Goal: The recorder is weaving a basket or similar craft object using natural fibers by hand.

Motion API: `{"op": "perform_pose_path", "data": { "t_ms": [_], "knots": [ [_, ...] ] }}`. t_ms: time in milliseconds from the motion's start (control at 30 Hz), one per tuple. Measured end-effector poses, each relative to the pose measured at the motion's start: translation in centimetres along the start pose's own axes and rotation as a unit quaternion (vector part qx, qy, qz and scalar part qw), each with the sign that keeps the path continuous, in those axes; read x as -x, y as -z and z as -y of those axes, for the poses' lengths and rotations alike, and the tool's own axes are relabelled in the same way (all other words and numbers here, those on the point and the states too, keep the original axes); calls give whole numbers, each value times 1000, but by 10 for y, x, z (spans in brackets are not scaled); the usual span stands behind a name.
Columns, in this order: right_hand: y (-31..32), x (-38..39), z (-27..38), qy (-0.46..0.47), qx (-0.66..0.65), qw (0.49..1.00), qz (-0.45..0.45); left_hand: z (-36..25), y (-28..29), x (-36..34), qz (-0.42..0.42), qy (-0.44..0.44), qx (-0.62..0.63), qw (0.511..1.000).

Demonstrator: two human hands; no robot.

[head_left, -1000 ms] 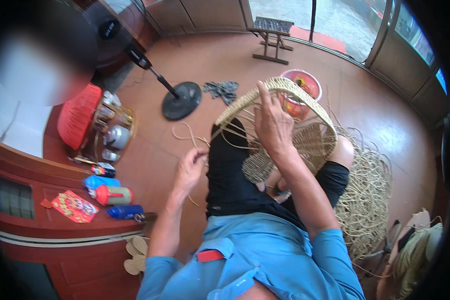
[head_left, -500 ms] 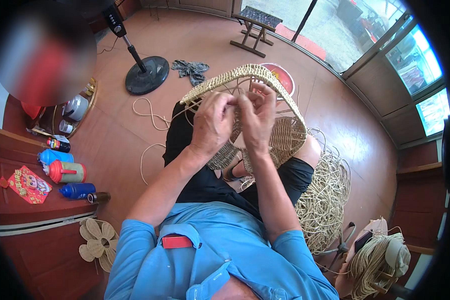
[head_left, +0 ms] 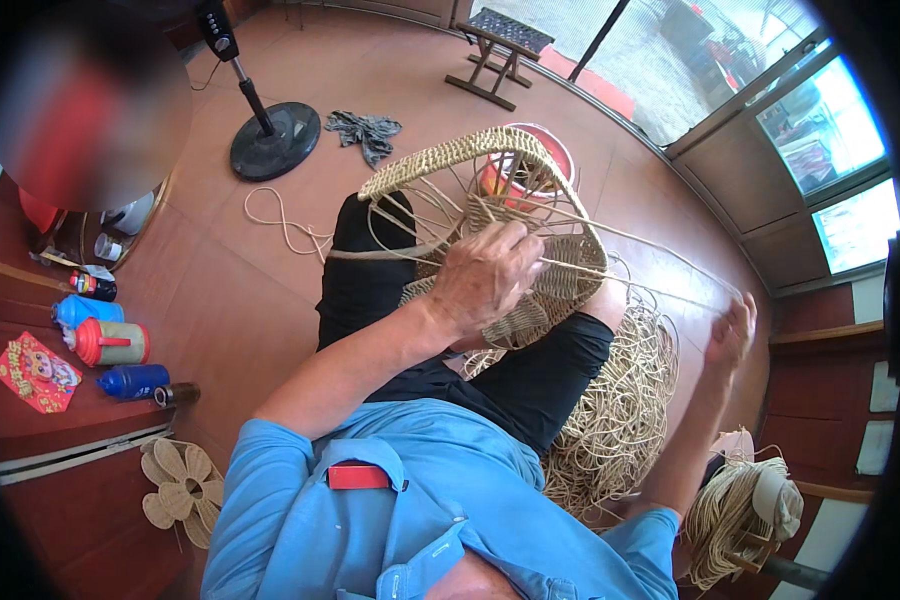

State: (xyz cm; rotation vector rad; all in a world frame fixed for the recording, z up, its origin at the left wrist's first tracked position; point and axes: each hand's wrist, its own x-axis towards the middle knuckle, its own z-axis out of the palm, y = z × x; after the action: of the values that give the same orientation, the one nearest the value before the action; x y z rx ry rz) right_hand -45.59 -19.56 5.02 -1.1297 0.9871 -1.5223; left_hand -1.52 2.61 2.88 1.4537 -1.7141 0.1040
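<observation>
We are holding the basket (head_left: 457,152) across our lap, its thick plaited rim arching away from us and its woven panel (head_left: 560,300) lying on the nearer, right-hand side. Long bare strands are showing inside the arch, toward the black-clothed left knee (head_left: 365,275).

Our left hand (head_left: 485,278) is sitting over the opening, just beside the panel, and is clearly the nearer one to the weave. Its grip is closing in a curl, back of the hand facing up, and the cord (head_left: 578,267) is running out from its finger side — the fingertips themselves are hiding from us. Our right hand (head_left: 732,335) is standing well apart, out past the right end of the rim; its grip is bending tightly on the far end of the cord, though blur is hiding the exact pinch.

Everything is turning on that line: the cord is lying crosswise, left to right, sloping toward us as it is nearing the right hand. A second strand is running above it from the basket to the same hand — the two are looking nearly straight and are drawing together there.

The heap (head_left: 620,400) of loose cord is lying on the floor below the line, beside our right leg. A basin (head_left: 567,152) is standing behind the arch, partly showing through it, and a rag (head_left: 365,132) is lying beyond to the left.
</observation>
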Motion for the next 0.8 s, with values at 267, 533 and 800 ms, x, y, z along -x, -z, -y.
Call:
{"op": "perform_pose_path", "data": {
  "t_ms": [267,533,800],
  "knots": [
    [300,6,-22,-161,35,924,-345,54,89,14,9,-16,-74,997],
    [220,56,-69,4,540,834,-111,99,149,36,39,33,-126,991],
    [-237,149,-10,287,350,861,232,158,223,100,105,15,-316,943]
  ]
}}
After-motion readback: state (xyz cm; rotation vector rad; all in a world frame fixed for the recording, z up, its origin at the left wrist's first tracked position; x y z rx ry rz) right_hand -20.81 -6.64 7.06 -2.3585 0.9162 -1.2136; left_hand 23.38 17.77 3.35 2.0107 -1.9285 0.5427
